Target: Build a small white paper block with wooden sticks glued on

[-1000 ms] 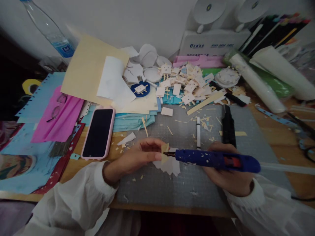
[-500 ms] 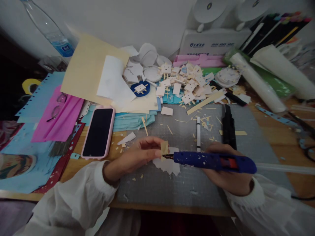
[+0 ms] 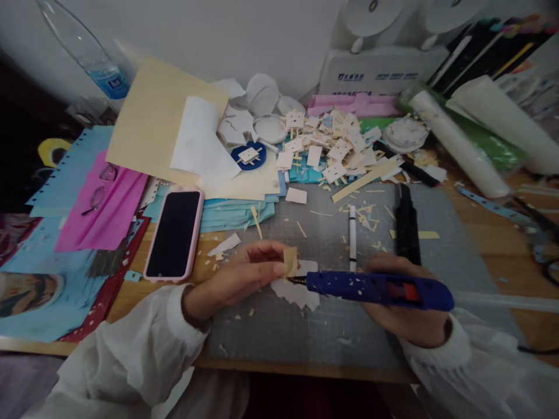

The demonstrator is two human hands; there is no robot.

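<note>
Between the thumb and fingers of my left hand is a small piece of yellowish paper. My right hand is wrapped round a blue hot glue gun lying level, with a clear glue stick sticking out of its back end. The gun's dark nozzle points left and meets the lower part of the paper piece; whether it touches, I cannot tell for sure. Below both lies a torn white paper scrap on the grey cutting mat.
A white marker and a black cutter lie beyond my right hand. Farther back is a heap of small paper figures. A phone and blue paper sheets are at left, a water bottle behind.
The glue gun has shifted slightly left and down, its nozzle moving toward the bottom of the paper piece. My left hand has tilted the piece a little and keeps hold of it.
</note>
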